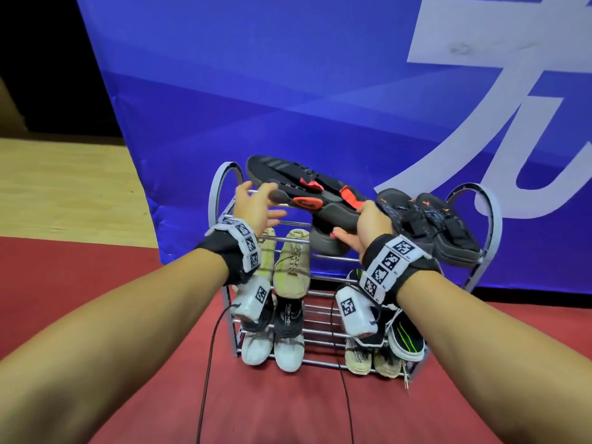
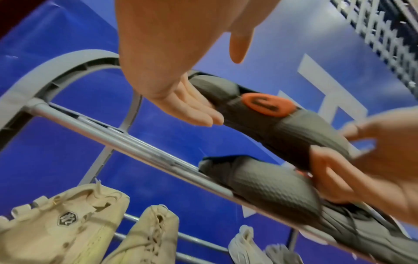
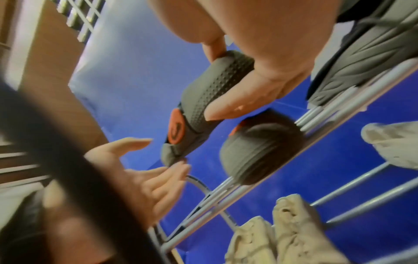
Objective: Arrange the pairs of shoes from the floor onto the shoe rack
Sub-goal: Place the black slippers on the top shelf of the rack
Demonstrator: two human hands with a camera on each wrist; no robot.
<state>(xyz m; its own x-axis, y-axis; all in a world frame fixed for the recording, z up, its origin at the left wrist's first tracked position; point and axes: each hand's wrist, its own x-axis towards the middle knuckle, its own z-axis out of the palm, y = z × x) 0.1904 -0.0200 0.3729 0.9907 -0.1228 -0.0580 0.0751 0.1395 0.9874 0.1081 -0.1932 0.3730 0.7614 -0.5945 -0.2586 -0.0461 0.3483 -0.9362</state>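
My right hand [image 1: 362, 224] grips the heel end of a black shoe with orange patches [image 1: 288, 177], held tilted, sole toward me, above the top shelf of the metal shoe rack [image 1: 221, 181]. My left hand [image 1: 262, 201] is open, its straight fingers [image 2: 194, 110] touching the toe end of the grey sole [image 2: 282, 128]. The matching second shoe [image 1: 323, 246] lies on the top shelf just below, its toe hanging over the front bar [image 2: 117, 137]. In the right wrist view my thumb presses the raised shoe's sole [image 3: 203, 100] above the second shoe [image 3: 260, 151].
A black pair [image 1: 429, 225] fills the top shelf's right side. A beige pair [image 1: 291, 267] sits on the second shelf; dark, white and striped shoes [image 1: 407, 341] fill lower shelves. A blue banner [image 1: 288, 91] hangs behind the rack. Cables [image 1: 208, 363] trail over the red floor.
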